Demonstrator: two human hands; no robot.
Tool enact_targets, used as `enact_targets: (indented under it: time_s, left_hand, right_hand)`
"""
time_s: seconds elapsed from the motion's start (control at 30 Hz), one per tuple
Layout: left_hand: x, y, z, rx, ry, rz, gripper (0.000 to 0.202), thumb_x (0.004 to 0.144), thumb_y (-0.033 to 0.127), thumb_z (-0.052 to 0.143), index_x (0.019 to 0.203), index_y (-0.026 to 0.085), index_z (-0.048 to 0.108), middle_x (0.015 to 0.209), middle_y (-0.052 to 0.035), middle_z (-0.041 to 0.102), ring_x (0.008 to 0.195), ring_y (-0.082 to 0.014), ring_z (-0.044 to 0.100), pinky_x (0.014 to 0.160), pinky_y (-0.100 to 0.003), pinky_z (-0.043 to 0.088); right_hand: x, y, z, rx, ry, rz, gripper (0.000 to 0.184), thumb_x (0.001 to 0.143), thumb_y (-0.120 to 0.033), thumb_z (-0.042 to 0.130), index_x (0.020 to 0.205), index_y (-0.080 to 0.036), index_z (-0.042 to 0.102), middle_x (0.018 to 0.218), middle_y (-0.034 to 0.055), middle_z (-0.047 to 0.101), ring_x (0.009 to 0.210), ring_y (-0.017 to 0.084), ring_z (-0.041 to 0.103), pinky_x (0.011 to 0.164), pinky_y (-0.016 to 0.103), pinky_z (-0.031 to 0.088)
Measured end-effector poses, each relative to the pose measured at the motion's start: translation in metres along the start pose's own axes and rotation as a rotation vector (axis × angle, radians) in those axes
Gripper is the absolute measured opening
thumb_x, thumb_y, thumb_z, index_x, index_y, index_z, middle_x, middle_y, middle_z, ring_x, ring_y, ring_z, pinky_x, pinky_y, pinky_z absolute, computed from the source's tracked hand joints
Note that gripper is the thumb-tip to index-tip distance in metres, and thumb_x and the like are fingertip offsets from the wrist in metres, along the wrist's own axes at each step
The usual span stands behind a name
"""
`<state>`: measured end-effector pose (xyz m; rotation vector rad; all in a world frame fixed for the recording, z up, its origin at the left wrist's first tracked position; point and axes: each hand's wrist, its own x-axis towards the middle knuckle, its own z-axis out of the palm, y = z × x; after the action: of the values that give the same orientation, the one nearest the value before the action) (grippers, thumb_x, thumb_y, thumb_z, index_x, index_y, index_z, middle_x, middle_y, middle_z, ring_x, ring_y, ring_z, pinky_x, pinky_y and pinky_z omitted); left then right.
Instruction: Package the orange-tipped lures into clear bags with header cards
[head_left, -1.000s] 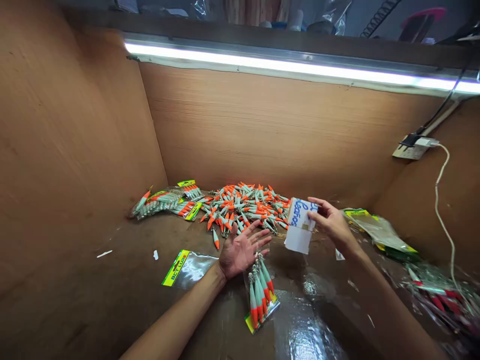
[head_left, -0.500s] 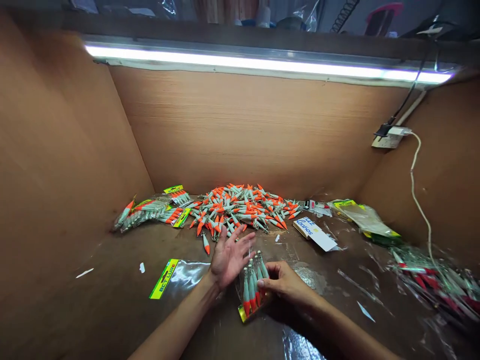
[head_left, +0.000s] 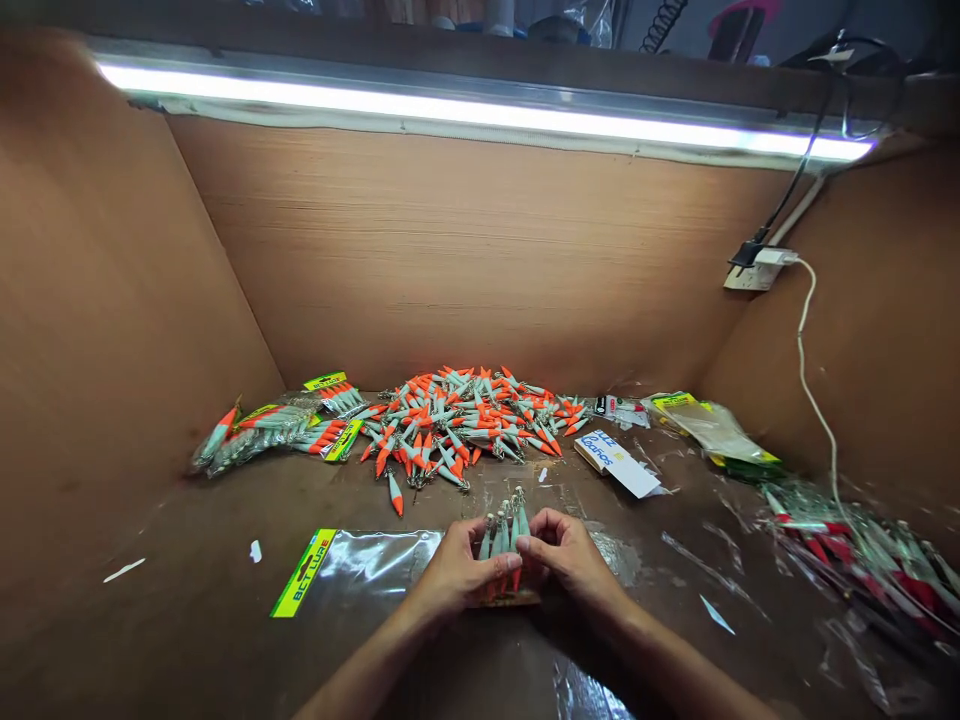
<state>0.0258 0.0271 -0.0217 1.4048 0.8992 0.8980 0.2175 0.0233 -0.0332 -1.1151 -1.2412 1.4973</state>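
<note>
Both my hands grip one clear packet of fishing lures (head_left: pixel 504 545), white-green with orange ends, hook ends pointing up and away from me. My left hand (head_left: pixel 459 570) closes on its left side, the thumb lying across the front. On the right side, my right hand (head_left: pixel 568 555) pinches the packet between thumb and fingers. The packet's lower edge is in shadow. Just left of my left hand lies a flat clear bag (head_left: pixel 375 560) with a yellow-green BCT LURE header. Beyond the hands is a large pile of loose lures (head_left: pixel 465 420), with one single lure (head_left: pixel 395 494) in front of it.
Filled lure packets (head_left: pixel 277 435) lie at the back left. A white card with blue writing (head_left: pixel 619 465) and a stack of bags (head_left: pixel 712 432) are at the back right. Red and pale lures in plastic (head_left: pixel 855 550) lie far right. A white cable (head_left: pixel 814 380) hangs there.
My left hand, spread open beside the packet before, has closed on its left side. The packet stands more upright between both hands. The view has shifted slightly.
</note>
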Motion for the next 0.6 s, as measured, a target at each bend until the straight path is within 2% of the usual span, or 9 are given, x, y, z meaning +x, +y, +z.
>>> enact_targets:
  time_s: [0.1,0.2,0.3,0.4,0.47,0.53,0.6]
  left_hand:
    - [-0.002,-0.002,0.003,0.038,0.029,-0.008,0.041,0.069,0.038,0.084,0.096,0.010,0.073,0.084,-0.0044,0.072,0.078,-0.0211,0.064,0.069,-0.027,0.048]
    - [-0.003,-0.003,0.006,0.048,0.086,-0.015,0.040,0.067,0.034,0.085,0.097,0.011,0.072,0.087,-0.0047,0.072,0.079,-0.0211,0.064,0.070,-0.027,0.049]
    - [-0.003,-0.003,0.004,0.017,0.092,-0.039,0.045,0.066,0.035,0.085,0.103,0.012,0.071,0.092,-0.0064,0.073,0.083,-0.0218,0.065,0.074,-0.029,0.049]
    - [-0.003,-0.003,0.001,0.027,0.094,-0.072,0.048,0.065,0.034,0.086,0.104,0.012,0.069,0.090,-0.0057,0.072,0.080,-0.0204,0.063,0.073,-0.028,0.049]
    - [-0.004,-0.003,-0.001,0.053,0.099,-0.093,0.045,0.063,0.033,0.087,0.098,0.011,0.068,0.082,-0.0027,0.069,0.074,-0.0176,0.060,0.067,-0.026,0.046]
    - [-0.006,-0.002,0.000,0.050,0.087,-0.114,0.042,0.061,0.031,0.087,0.093,0.012,0.067,0.075,0.0005,0.064,0.068,-0.0148,0.056,0.063,-0.024,0.044]
    - [-0.007,-0.001,0.003,0.038,0.057,-0.129,0.041,0.061,0.030,0.087,0.091,0.013,0.066,0.073,0.0019,0.062,0.066,-0.0134,0.054,0.061,-0.022,0.042]
  right_hand:
    - [-0.003,0.004,0.005,0.010,0.011,-0.006,0.044,0.071,-0.054,0.079,0.078,-0.019,0.053,0.061,-0.0044,0.059,0.050,0.011,0.052,0.049,0.022,0.040]
    - [-0.005,0.005,0.009,0.009,-0.014,-0.021,0.042,0.074,-0.052,0.077,0.078,-0.018,0.053,0.063,-0.0038,0.057,0.052,0.010,0.050,0.049,0.021,0.039]
    - [-0.006,0.002,0.005,-0.013,-0.007,-0.062,0.040,0.079,-0.050,0.073,0.096,-0.018,0.057,0.080,-0.0002,0.060,0.059,0.012,0.054,0.053,0.023,0.043]
    - [-0.008,-0.008,-0.003,-0.181,0.123,-0.226,0.041,0.083,-0.041,0.071,0.116,-0.022,0.055,0.100,0.0023,0.059,0.069,0.013,0.056,0.062,0.026,0.048]
    - [-0.010,-0.018,-0.009,-0.359,0.183,-0.370,0.033,0.087,-0.034,0.067,0.117,-0.024,0.058,0.103,0.0032,0.059,0.075,0.014,0.056,0.070,0.027,0.048]
    - [-0.012,-0.027,-0.014,-0.496,0.168,-0.484,0.027,0.092,-0.030,0.061,0.119,-0.026,0.062,0.107,0.0045,0.058,0.080,0.015,0.057,0.073,0.028,0.048]
    - [-0.013,-0.036,-0.018,-0.570,0.114,-0.553,0.030,0.095,-0.027,0.056,0.124,-0.027,0.062,0.114,0.0058,0.058,0.079,0.014,0.056,0.073,0.028,0.048]
